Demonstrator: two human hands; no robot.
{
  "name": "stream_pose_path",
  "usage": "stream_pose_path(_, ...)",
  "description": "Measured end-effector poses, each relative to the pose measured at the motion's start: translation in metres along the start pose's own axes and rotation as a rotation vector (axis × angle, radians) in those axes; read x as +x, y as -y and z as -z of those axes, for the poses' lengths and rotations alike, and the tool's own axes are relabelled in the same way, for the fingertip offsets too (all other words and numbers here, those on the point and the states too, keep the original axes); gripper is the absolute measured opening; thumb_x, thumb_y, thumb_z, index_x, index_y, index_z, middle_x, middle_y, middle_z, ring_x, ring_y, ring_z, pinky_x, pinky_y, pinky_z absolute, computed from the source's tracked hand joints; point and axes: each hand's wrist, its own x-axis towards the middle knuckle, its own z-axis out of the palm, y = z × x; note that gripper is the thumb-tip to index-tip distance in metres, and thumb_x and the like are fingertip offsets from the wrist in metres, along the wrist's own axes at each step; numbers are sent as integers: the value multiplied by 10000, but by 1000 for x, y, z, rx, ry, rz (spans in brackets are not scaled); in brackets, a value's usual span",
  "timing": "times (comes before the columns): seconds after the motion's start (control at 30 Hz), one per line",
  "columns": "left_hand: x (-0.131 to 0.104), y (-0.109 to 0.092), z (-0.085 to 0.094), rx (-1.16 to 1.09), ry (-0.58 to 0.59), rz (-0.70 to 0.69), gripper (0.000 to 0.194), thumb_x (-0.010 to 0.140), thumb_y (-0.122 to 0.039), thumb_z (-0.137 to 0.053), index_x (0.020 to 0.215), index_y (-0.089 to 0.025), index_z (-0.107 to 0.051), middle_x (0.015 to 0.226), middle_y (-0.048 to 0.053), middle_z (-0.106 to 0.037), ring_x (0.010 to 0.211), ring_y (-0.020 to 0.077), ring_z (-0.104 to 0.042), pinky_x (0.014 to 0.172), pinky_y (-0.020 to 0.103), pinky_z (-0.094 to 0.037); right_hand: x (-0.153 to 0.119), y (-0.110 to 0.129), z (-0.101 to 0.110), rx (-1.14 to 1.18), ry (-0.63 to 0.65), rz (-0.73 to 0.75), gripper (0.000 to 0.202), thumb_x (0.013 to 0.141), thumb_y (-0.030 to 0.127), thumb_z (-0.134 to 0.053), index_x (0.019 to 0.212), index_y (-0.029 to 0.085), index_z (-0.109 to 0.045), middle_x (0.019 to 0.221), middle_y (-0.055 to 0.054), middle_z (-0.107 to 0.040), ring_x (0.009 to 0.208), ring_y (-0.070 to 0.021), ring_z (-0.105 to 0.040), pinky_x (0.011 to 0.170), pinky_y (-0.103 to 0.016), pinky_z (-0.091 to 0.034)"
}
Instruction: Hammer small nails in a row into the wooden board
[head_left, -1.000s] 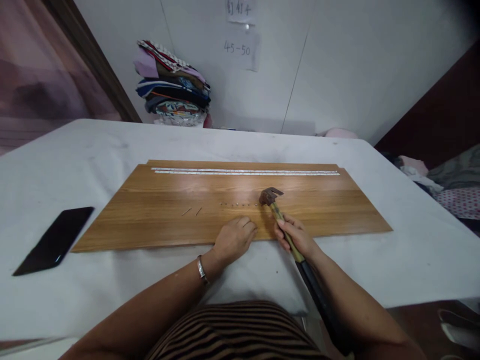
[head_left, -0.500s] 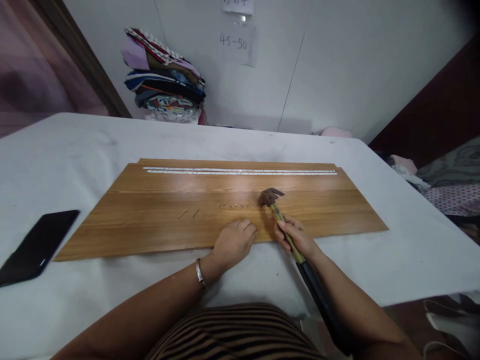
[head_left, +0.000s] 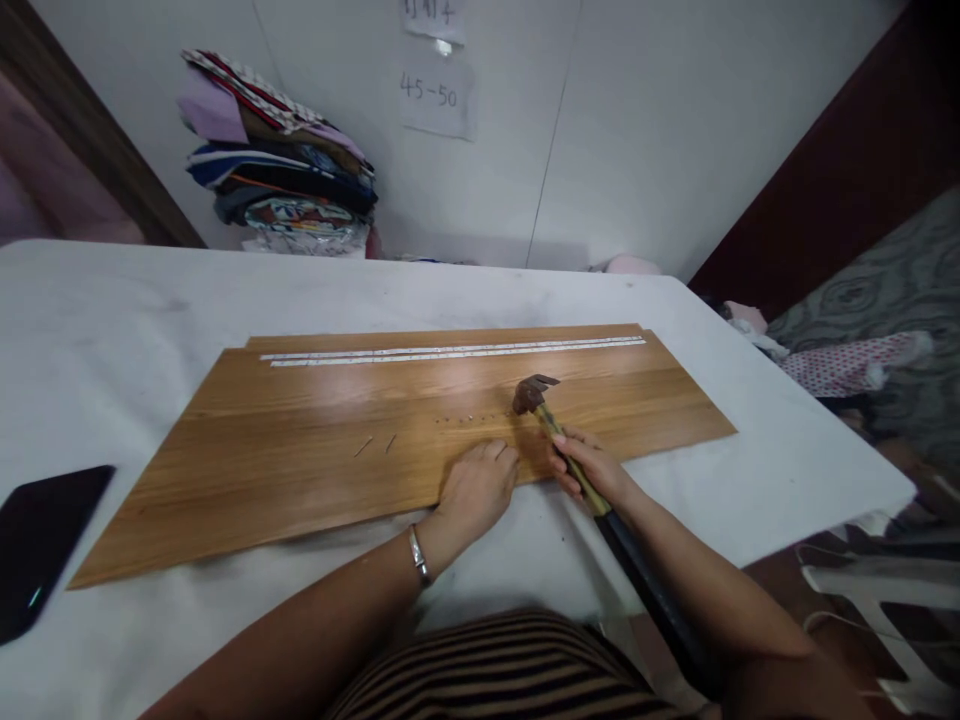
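My right hand (head_left: 589,465) grips a claw hammer (head_left: 574,465) by the yellow part of its handle, near the rusty head. The black grip runs back under my forearm. The head hovers over or touches the wood-grain board (head_left: 285,420), at the right end of a row of several small nails (head_left: 471,417). My left hand (head_left: 480,485) lies closed on the board's near edge, left of the hammer; whatever its curled fingers hold is hidden. Two loose nails (head_left: 364,446) lie on the board farther left.
Two white measuring strips (head_left: 450,352) run along the board's far side. A black phone (head_left: 45,540) lies left on the white-covered table (head_left: 150,310). Folded clothes (head_left: 285,160) are stacked by the wall, near a paper sign (head_left: 437,95). A white stool (head_left: 862,590) stands at lower right.
My view has turned slightly to the right, so the board and table appear shifted left and tilted. Both hands and the hammer stay almost in the same place over the board.
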Motion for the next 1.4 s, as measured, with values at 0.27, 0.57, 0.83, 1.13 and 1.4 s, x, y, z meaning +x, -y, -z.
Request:
stream_pose_path(0.27, -1, 4, 0, -115, -46, -47, 121, 898, -230, -458, 844, -194, -560, 851, 28, -600, 799, 171, -560, 695, 290, -420, -6, 7, -15, -16, -59, 28, 278, 756, 436, -611, 793, 180, -510, 521, 76, -474, 285, -42, -355, 270, -172, -269)
stream_pose_path(0.57, 0, 5, 3, -172, -29, -71, 91, 856, -189, -489, 811, -188, -567, 867, 39, -605, 846, 177, -572, 720, 294, -435, -1, -1, -29, -75, -126, 27, 280, 764, 445, -589, 745, 175, -515, 491, 74, -469, 275, -42, -340, 262, -171, -246)
stream_pose_path(0.83, 0, 6, 1, -184, -45, -99, 85, 840, -180, -492, 814, -189, -572, 873, 33, -608, 846, 179, -575, 715, 294, -441, 0, 3, -38, -34, -225, 4, 297, 714, 410, -639, 849, 162, -549, 501, 78, -477, 275, -48, -349, 254, -170, -215)
stream_pose_path(1.13, 0, 6, 3, -192, -29, -111, 109, 844, -170, -482, 830, -180, -590, 888, 48, -613, 874, 180, -577, 738, 297, -442, -4, 4, -40, -1, -266, 35, 261, 743, 374, -616, 885, 159, -576, 506, 78, -470, 280, -44, -349, 260, -166, -239)
stream_pose_path(1.4, 1, 7, 3, -192, -39, -126, 81, 824, -163, -515, 820, -175, -595, 889, 54, -623, 884, 188, -578, 751, 302, -450, -5, 3, -42, -18, -278, 19, 260, 754, 368, -601, 896, 152, -570, 512, 75, -472, 285, -49, -350, 262, -171, -230)
